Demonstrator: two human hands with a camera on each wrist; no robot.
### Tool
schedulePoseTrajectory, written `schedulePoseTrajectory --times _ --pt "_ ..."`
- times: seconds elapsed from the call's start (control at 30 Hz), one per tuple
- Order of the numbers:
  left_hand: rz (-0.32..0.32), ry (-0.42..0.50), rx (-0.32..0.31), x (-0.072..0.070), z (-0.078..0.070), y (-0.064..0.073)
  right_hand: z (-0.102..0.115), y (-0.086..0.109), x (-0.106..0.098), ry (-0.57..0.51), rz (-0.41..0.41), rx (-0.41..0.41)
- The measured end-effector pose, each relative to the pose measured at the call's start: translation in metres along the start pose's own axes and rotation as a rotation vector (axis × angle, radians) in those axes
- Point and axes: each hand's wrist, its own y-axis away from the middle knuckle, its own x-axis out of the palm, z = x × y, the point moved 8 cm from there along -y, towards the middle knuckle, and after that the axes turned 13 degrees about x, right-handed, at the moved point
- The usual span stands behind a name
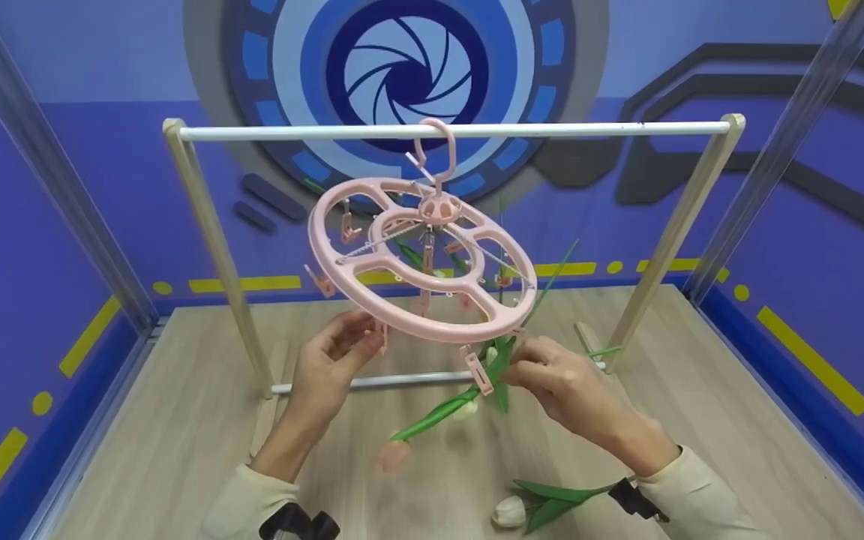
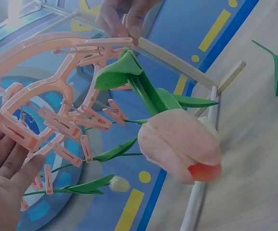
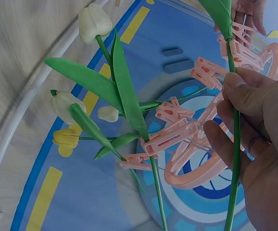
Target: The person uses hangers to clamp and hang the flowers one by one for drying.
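A round pink clip hanger (image 1: 432,328) hangs tilted from the white bar of a drying rack. My left hand (image 1: 331,360) grips a pink clothespin (image 2: 16,132) at the ring's near left edge. At the near right edge my right hand (image 1: 563,382) pinches the green stem of a pink tulip (image 2: 180,144) beside the clips. That tulip slants down and left, its bloom (image 1: 394,455) low over the table. In the right wrist view, white tulips (image 3: 94,23) and a yellow tulip (image 3: 66,138) are among the ring's other clothespins (image 3: 170,137).
The rack's white top bar (image 1: 289,133) rests on wooden side legs (image 1: 664,247), with a lower white bar (image 1: 409,380) behind the hands. A loose white tulip (image 1: 509,512) lies on the wooden table (image 1: 177,450) near my right sleeve. Blue printed walls (image 1: 799,247) stand around.
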Motion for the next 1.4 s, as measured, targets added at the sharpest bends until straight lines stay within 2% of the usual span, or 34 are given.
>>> schedulePoseTrajectory --times 0.23,0.37,0.5,0.77,0.97,1.13,1.4 --pt "0.021 -0.004 0.039 0.0 -0.002 0.005 -0.005 0.002 -0.003 0.022 0.003 0.02" --pt "0.036 -0.004 0.033 0.002 -0.002 0.007 -0.01 0.003 -0.003 0.048 0.02 0.058" --pt "0.068 -0.009 0.023 0.008 -0.001 0.01 -0.014 0.004 -0.002 0.071 0.037 0.107" --pt "0.127 -0.001 0.055 0.023 -0.001 0.014 -0.018 0.005 -0.005 0.112 0.013 0.122" --pt "0.113 0.029 0.04 0.03 0.003 0.018 -0.019 0.006 -0.007 0.122 -0.007 0.133" --pt "0.096 0.011 0.034 0.033 0.006 0.02 -0.018 0.006 -0.01 0.122 -0.023 0.14" --pt "0.071 -0.021 0.057 0.035 0.01 0.021 -0.007 0.006 -0.015 0.049 -0.081 0.053"
